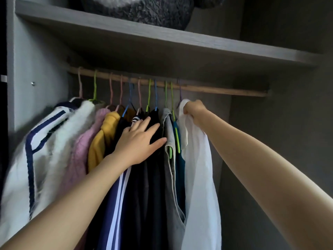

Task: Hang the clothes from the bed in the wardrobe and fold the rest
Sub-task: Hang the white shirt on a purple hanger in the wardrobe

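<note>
A white shirt (198,163) hangs at the right end of the row on the wooden rail (216,90), its hanger hook over the rail. My right hand (195,110) grips the shirt's shoulder at the top. My left hand (140,139) lies with straight, spread fingers against the dark garments (153,177) in the middle of the row. Left of them hang a yellow top (100,141), a pink knit (81,150) and a white fluffy jacket with navy trim (45,150). A grey garment (171,168) and a teal one (180,168) hang between my hands.
A grey shelf (162,42) runs above the rail with a dark fluffy item (144,9) on it. The wardrobe's left wall (36,69) stands close to the jackets. Bare rail and dark open space lie to the right of the white shirt.
</note>
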Demonstrator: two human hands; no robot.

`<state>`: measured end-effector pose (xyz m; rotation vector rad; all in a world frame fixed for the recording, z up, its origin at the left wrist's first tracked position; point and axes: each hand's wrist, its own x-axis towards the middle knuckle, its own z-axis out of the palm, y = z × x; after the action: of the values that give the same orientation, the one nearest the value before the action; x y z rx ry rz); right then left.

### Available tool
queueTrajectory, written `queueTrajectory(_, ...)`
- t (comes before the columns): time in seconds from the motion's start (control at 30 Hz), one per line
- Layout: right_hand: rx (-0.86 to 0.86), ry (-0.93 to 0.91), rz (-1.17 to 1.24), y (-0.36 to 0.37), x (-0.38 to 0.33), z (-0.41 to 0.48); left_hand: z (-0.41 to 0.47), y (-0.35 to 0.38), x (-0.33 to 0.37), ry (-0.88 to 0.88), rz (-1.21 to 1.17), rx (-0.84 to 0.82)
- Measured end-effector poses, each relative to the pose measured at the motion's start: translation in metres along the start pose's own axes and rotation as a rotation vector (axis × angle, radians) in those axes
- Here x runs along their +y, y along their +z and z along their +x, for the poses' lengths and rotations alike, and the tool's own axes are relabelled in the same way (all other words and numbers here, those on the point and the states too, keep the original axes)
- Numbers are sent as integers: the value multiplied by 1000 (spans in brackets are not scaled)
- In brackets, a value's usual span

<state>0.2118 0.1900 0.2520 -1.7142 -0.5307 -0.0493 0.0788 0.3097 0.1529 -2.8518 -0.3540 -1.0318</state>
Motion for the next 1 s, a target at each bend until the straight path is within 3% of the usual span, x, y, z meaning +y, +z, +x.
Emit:
queueTrajectory(0.23,-142,26,-265,13,25,-2,0,1,-2,-25,-20,2)
queueTrajectory(0.4,-116,-103,-250,1,43,-19,-4,1,7,-58,-52,67)
queueTrajectory(0.47,-79,-92,-238,-7,56,-31,-14,2,17,-45,-86,216)
queueTrajectory(0.57,-25,-31,-115,-13,80,-52,-29,8,35,104,-84,564)
queueTrajectory(0.63,-43,21,-65,-13,102,-69,-38,12,47,197,-78,707)
queueTrajectory(0.87,-216,170,-77,-28,190,-123,-70,45,87,432,-71,653)
queueTrajectory(1.0,-197,205,-129,-61,217,-145,-91,73,111,507,-103,558)
